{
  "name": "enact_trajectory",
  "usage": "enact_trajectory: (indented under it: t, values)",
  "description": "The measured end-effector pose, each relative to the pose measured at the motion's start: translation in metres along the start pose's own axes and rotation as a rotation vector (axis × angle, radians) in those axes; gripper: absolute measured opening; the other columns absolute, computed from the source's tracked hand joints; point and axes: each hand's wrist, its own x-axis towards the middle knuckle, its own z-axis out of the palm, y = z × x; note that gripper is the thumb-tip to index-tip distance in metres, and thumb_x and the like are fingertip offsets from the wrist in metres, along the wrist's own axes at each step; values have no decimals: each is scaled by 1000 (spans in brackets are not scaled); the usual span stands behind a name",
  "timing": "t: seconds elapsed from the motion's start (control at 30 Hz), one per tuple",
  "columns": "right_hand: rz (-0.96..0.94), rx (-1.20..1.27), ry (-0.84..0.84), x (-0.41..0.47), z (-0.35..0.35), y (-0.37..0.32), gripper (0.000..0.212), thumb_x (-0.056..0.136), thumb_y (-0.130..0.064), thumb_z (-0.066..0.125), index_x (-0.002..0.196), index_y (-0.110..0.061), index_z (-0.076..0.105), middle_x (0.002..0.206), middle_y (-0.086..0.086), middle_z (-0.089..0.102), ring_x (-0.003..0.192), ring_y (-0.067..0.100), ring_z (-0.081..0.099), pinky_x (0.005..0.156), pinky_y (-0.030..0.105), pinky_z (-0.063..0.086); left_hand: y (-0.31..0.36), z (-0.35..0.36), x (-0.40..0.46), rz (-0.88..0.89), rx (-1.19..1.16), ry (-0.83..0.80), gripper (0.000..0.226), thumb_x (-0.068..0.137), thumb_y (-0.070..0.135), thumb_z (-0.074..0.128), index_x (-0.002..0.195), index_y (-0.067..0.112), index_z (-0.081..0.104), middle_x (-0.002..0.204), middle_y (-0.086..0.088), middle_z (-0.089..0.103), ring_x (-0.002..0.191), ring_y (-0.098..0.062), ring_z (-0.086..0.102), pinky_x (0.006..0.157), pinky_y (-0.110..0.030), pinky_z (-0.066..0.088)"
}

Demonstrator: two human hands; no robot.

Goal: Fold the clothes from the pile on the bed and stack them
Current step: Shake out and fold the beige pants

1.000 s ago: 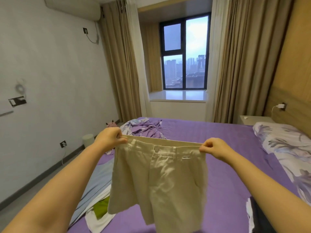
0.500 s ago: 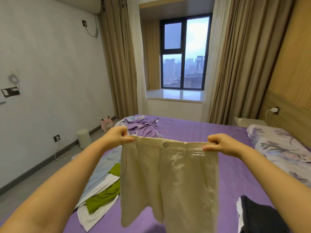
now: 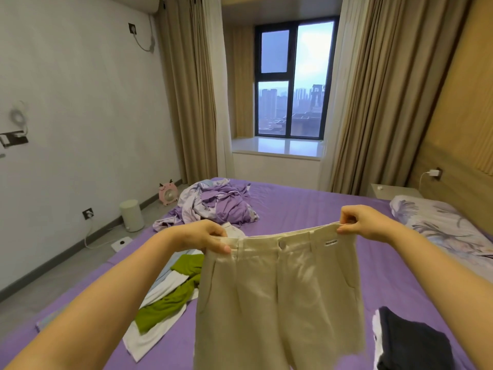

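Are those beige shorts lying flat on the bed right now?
No, the beige shorts hang in the air above the purple bed, held up by the waistband between the left hand and right hand.

The room is a bedroom with a pale grey wall on the left and a grey floor below it; a dark-framed window at the far end shows tall buildings under a hazy sky, and it gives soft daylight; beige curtains hang on both sides of it, above a white window sill; on the right stands a wooden headboard panel with a white charger plugged in; a small bedside table is just beside it; on the floor near the left wall stand a cream bin and a pink fan.
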Motion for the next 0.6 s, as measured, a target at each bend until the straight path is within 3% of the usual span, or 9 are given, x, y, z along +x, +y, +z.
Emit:
enact_trajectory:
  t: [0.23, 0.33, 0.43, 0.6]
  values:
    - [11, -8, 52, -1, -2, 1, 17, 79, -22, 76, 74, -14, 62, 71, -2, 59, 65, 11, 50, 58, 22, 41, -9, 17, 14, 10, -95, 230, 26, 91, 26, 64, 83, 17, 40, 79, 1, 47, 61, -3, 49, 53, -16, 41]
    - [23, 12, 81, -2, -4, 1, 15, 79, -20, 76, 77, -14, 63, 74, -1, 61, 67, 11, 53, 60, 22, 43, -11, 24, 17, 39, -181, 253, 30, 85, 32, 71, 98, 13, 50, 92, 0, 59, 76, -7, 61, 61, -18, 49]
    - [48, 61, 92, -1, -6, 1, 14, 79, -19, 76, 80, -14, 63, 78, 2, 63, 71, 14, 56, 65, 28, 48, -5, 29, 21, 77, -290, 260, 41, 82, 36, 72, 115, 17, 56, 111, -5, 63, 97, -15, 65, 81, -29, 56]
    - [54, 34, 94, 4, -6, 3, 12, 81, -19, 75, 80, -14, 63, 79, 1, 64, 73, 15, 57, 65, 25, 48, 7, 17, 26, 87, -330, 292, 43, 82, 40, 70, 112, 12, 60, 106, -11, 67, 89, -19, 67, 81, -36, 57]
